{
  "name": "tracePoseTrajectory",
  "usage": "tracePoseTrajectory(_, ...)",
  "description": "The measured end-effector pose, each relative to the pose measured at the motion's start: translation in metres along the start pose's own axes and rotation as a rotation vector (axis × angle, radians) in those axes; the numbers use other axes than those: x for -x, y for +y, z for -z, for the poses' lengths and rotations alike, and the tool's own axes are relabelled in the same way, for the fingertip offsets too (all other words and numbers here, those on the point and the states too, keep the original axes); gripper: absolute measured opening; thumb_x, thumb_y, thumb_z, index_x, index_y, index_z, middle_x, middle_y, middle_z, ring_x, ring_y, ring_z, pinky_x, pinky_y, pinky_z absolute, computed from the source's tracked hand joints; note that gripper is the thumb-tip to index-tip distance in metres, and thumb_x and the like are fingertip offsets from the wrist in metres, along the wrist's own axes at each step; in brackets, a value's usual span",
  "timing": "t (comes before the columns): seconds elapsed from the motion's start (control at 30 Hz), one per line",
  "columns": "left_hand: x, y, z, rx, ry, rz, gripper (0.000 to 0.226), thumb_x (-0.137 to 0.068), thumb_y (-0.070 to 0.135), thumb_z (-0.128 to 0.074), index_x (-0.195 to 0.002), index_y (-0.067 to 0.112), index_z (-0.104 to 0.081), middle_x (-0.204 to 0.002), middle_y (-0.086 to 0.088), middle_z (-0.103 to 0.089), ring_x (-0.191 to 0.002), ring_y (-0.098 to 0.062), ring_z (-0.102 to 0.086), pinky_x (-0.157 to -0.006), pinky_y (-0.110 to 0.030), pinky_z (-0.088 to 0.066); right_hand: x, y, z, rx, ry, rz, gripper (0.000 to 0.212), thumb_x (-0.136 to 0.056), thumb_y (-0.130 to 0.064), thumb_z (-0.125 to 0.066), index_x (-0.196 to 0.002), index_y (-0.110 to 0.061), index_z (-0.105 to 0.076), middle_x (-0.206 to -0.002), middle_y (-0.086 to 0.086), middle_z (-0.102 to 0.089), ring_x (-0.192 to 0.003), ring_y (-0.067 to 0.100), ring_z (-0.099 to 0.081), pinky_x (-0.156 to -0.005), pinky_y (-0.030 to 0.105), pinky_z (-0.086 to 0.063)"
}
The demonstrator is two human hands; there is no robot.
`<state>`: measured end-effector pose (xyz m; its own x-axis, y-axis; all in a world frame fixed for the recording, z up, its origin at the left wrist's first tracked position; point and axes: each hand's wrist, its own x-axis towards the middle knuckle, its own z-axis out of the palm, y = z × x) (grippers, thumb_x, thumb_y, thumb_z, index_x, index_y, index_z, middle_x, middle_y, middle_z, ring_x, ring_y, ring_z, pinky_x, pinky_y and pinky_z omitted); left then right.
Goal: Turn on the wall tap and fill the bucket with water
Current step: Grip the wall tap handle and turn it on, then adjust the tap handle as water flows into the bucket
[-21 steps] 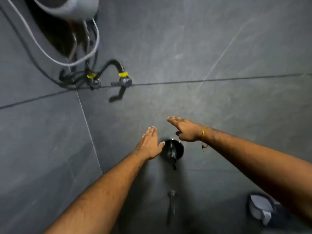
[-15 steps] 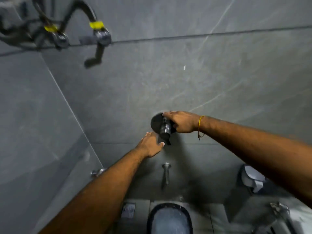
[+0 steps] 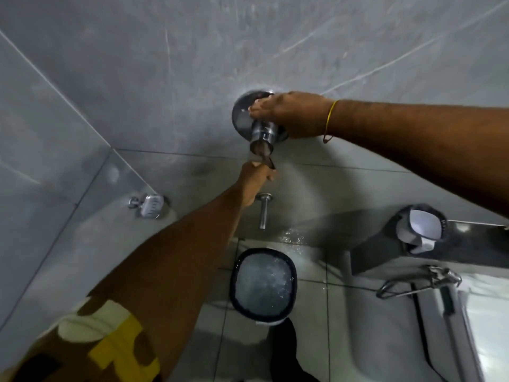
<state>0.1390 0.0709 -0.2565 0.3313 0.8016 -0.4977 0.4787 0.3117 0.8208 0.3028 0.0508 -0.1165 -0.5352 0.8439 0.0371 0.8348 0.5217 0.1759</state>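
The chrome wall tap knob (image 3: 261, 132) sticks out of a round plate (image 3: 239, 117) on the grey tiled wall. My right hand (image 3: 289, 113) lies over the top of the knob, fingers curled on it. A thin tap lever (image 3: 267, 160) hangs below the knob, and my left hand (image 3: 254, 180) is closed around its lower end. Under both, a chrome spout (image 3: 264, 212) points down. The dark-rimmed bucket (image 3: 234, 285) stands on the floor beneath the spout, holding bubbling water.
A soap dish (image 3: 150, 205) is fixed low on the left wall. At right are a dark holder with white paper (image 3: 421, 227), a chrome spray hose on a hook (image 3: 418, 279) and a white fixture (image 3: 473, 326). Water splashes (image 3: 292, 235) show behind the bucket.
The view has tipped down, bringing the bucket and floor into sight. My right hand came down onto the knob and my left hand closed on the lever. Water now churns in the bucket.
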Motion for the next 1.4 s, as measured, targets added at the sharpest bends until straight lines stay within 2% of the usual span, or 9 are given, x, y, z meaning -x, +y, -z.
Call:
tracePoseTrajectory(0.07,0.002,0.001,0.006,-0.082,0.024,-0.046,0.008,-0.082,0.011,-0.072,-0.077,0.006,-0.069,-0.061,-0.003,-0.058,-0.041,-0.008,-0.045,-0.048,-0.022,-0.034,-0.002,0.004,0.0,-0.002,0.027,0.047,0.067,-0.076,-0.006,-0.083,-0.139,-0.001,-0.06,-0.144,0.022,-0.06,-0.129,0.044,-0.061,-0.099,0.055,-0.057)
tracePoseTrajectory(0.13,0.003,0.002,0.011,-0.149,-0.004,-0.065,0.017,-0.08,0.003,-0.065,-0.066,0.012,-0.062,-0.064,-0.002,-0.061,-0.052,-0.013,-0.052,-0.056,-0.025,-0.04,-0.005,0.006,-0.002,0.01,0.046,0.084,0.063,-0.075,0.0,-0.082,-0.135,0.0,-0.062,-0.139,0.023,-0.063,-0.123,0.046,-0.065,-0.093,0.057,-0.059)
tracePoseTrajectory(0.2,0.002,0.004,0.011,-0.198,0.012,-0.065,0.021,-0.079,0.0,-0.06,-0.063,0.014,-0.06,-0.069,-0.006,-0.065,-0.063,-0.022,-0.056,-0.064,-0.031,-0.044,-0.008,0.007,-0.004,0.024,0.069,0.111,0.062,-0.074,0.004,-0.081,-0.133,0.001,-0.063,-0.137,0.024,-0.064,-0.121,0.047,-0.066,-0.091,0.058,-0.059)
tracePoseTrajectory(0.27,0.001,0.004,0.008,-0.227,0.027,-0.08,0.021,-0.08,-0.001,-0.059,-0.065,0.015,-0.061,-0.08,-0.012,-0.073,-0.062,-0.022,-0.057,-0.061,-0.03,-0.045,-0.011,0.008,-0.006,0.036,0.071,0.126,0.058,-0.077,0.006,-0.078,-0.133,0.0,-0.064,-0.138,0.023,-0.065,-0.122,0.045,-0.065,-0.093,0.058,-0.059)
tracePoseTrajectory(0.57,-0.003,0.006,0.004,-0.337,0.027,-0.128,0.005,-0.09,0.006,-0.064,-0.091,0.008,-0.068,-0.08,-0.002,-0.064,-0.075,-0.016,-0.06,-0.068,-0.027,-0.049,-0.009,0.001,0.013,0.05,-0.044,0.082,0.047,-0.088,0.0,-0.068,-0.135,-0.006,-0.064,-0.147,0.013,-0.061,-0.13,0.04,-0.061,-0.098,0.056,-0.056)
tracePoseTrajectory(0.97,0.01,0.003,0.006,-0.596,0.022,-0.25,0.038,-0.093,0.006,-0.061,-0.131,0.004,-0.058,-0.093,-0.006,-0.063,-0.097,-0.031,-0.07,-0.089,-0.046,-0.059,-0.014,0.004,0.01,0.046,-0.067,0.048,0.044,-0.093,-0.003,-0.062,-0.137,-0.012,-0.063,-0.152,0.008,-0.058,-0.137,0.035,-0.056,-0.103,0.053,-0.054)
tracePoseTrajectory(1.1,0.01,0.001,0.009,-0.628,0.054,-0.325,0.037,-0.094,0.013,-0.066,-0.13,0.011,-0.055,-0.095,-0.005,-0.065,-0.083,-0.021,-0.07,-0.075,-0.038,-0.063,-0.017,0.003,0.008,0.052,-0.061,0.041,0.043,-0.094,-0.006,-0.063,-0.136,-0.013,-0.063,-0.151,0.008,-0.058,-0.138,0.034,-0.057,-0.106,0.05,-0.053)
tracePoseTrajectory(1.2,0.009,-0.002,0.006,-0.622,0.116,-0.403,0.049,-0.094,0.022,-0.068,-0.138,0.014,-0.048,-0.122,-0.011,-0.062,-0.088,-0.016,-0.068,-0.067,-0.026,-0.056,-0.019,0.004,0.009,0.067,-0.066,0.074,0.038,-0.093,-0.006,-0.063,-0.13,-0.015,-0.066,-0.144,0.008,-0.063,-0.131,0.035,-0.061,-0.102,0.049,-0.056)
tracePoseTrajectory(1.4,0.013,-0.007,-0.004,-0.651,0.17,-0.431,0.071,-0.091,0.028,-0.071,-0.152,0.012,-0.038,-0.151,-0.015,-0.043,-0.123,-0.029,-0.062,-0.094,-0.037,-0.058,-0.018,0.003,0.006,0.067,-0.06,0.049,0.042,-0.094,-0.005,-0.063,-0.135,-0.012,-0.064,-0.149,0.009,-0.059,-0.135,0.034,-0.058,-0.106,0.047,-0.053)
